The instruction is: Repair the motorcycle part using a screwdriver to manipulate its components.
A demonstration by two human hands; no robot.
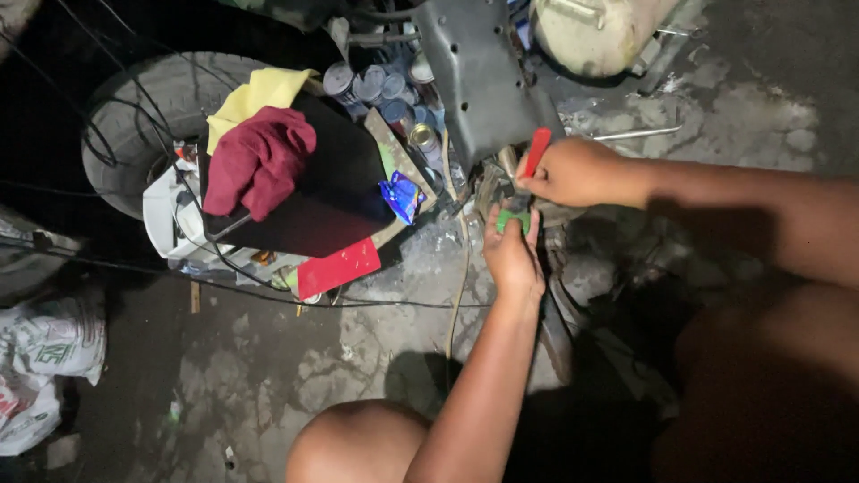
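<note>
My right hand [573, 172] is closed around a tool with a red handle [537, 150], its tip pointing down at a metal part under a grey vehicle panel [479, 80]. My left hand [512, 255] reaches up from below and grips a small green object [513, 219] just under the tool. The two hands almost touch. What the tool's tip meets is hidden between the hands.
A tyre [148, 116] lies at the left with a black box [331, 192] on it, holding a maroon cloth [259, 165] and a yellow cloth [259, 94]. Several cans [385, 94], a blue packet [401, 195], a red card [338, 266] and cables lie around. A white sack [45, 358] sits at the far left on cracked concrete.
</note>
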